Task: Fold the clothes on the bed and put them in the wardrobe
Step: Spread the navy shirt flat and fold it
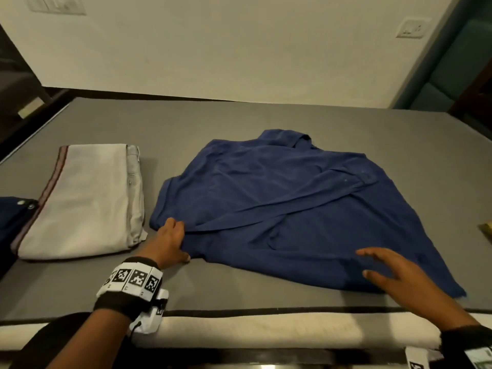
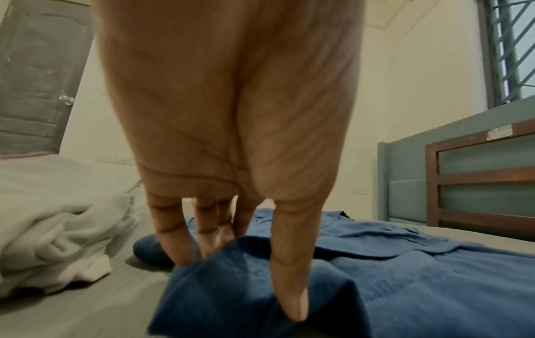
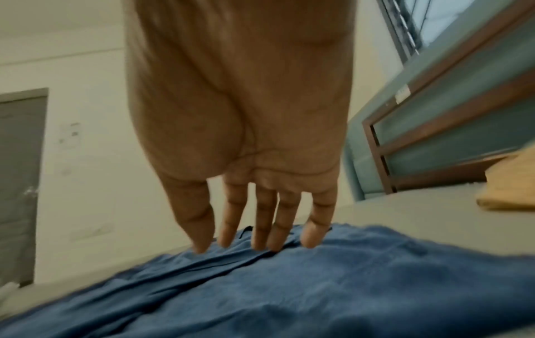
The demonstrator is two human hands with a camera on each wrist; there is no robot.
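Note:
A blue shirt (image 1: 292, 198) lies spread on the grey bed (image 1: 239, 118), collar toward the far wall, with a sleeve folded across its body. My left hand (image 1: 179, 239) pinches the shirt's near-left edge. In the left wrist view the thumb lies on top of the fabric (image 2: 405, 274) and the fingers (image 2: 176, 240) tuck behind a raised fold. My right hand (image 1: 378, 265) is open with straight, spread fingers just over the shirt's near hem. In the right wrist view its fingertips (image 3: 260, 240) hover at or lightly touch the cloth (image 3: 289, 297).
Folded light-grey trousers (image 1: 85, 201) lie left of the shirt, with a dark navy garment (image 1: 13, 219) beyond them at the bed's left edge. A yellow item (image 1: 486, 230) sits at the right edge. The teal headboard (image 2: 463, 183) stands to the right.

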